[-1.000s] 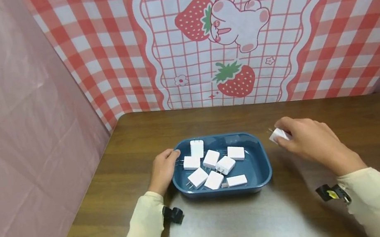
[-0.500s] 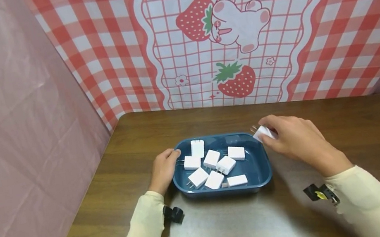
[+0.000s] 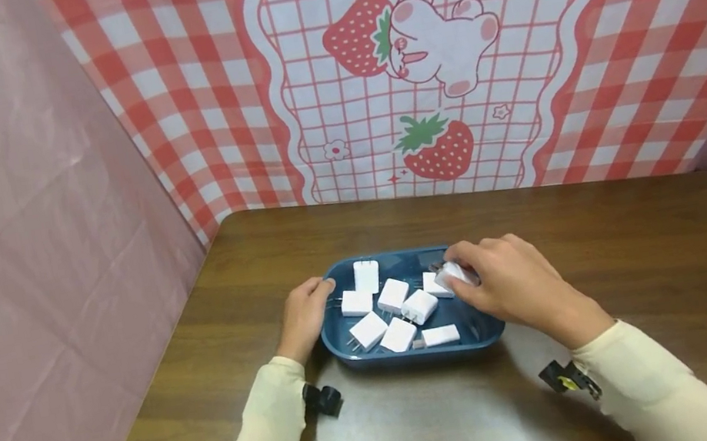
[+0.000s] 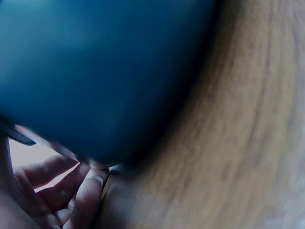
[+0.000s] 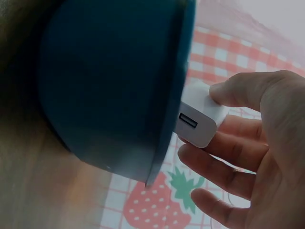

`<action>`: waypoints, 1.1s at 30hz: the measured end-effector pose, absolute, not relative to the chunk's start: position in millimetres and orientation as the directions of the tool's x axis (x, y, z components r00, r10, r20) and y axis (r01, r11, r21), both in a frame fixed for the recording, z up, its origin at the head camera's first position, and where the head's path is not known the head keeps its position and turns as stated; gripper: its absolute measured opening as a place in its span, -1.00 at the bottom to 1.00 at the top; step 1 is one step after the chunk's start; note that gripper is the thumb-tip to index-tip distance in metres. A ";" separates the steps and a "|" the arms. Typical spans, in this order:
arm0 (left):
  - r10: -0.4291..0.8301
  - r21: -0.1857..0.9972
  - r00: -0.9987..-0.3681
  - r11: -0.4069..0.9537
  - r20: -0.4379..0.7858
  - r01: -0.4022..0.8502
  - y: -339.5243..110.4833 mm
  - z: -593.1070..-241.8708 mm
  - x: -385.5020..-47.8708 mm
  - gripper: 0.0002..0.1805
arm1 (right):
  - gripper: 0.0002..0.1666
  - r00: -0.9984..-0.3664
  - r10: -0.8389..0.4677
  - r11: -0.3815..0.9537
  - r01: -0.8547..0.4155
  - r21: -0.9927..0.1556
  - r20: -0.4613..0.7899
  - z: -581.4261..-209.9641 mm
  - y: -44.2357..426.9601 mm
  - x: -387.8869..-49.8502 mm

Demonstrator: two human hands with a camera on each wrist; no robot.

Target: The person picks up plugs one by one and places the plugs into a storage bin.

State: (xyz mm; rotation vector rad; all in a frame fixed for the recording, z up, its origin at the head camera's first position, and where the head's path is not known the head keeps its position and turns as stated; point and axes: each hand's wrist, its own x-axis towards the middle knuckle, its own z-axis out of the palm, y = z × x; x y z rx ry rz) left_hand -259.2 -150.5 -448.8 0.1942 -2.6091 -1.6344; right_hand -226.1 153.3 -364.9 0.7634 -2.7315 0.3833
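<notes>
A blue rectangular tray (image 3: 411, 357) sits on the table with several white USB chargers (image 3: 368, 331) lying inside, some with their prongs showing. My left hand (image 3: 302, 315) holds the tray's left end, thumb over the rim. In the left wrist view its fingers (image 4: 88, 195) bend against the outer wall. Over the tray's right part, my right hand (image 3: 518, 282) pinches another white USB charger (image 5: 202, 117) between thumb and fingers, its USB port facing the right wrist camera. This held charger partly hides one lying beneath it in the head view.
The brown wooden table (image 3: 647, 257) extends around the tray. Behind it hangs a red-and-white checked cloth (image 3: 371, 116) with strawberries, and a pink cloth (image 3: 45, 264) lines the left side. Each wrist carries a small black camera (image 3: 323, 399).
My right hand has carried its charger leftward, from the table's right side across the rim to above the tray. My left hand and the chargers lying in the tray have stayed put.
</notes>
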 end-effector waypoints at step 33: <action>-0.139 0.897 -0.990 0.440 0.030 -0.035 -149.6 -448.7 -258.9 -0.63 | -0.66 -0.849 -0.449 0.845 -0.505 -0.177 0.278 -368.8 158.0 -224.2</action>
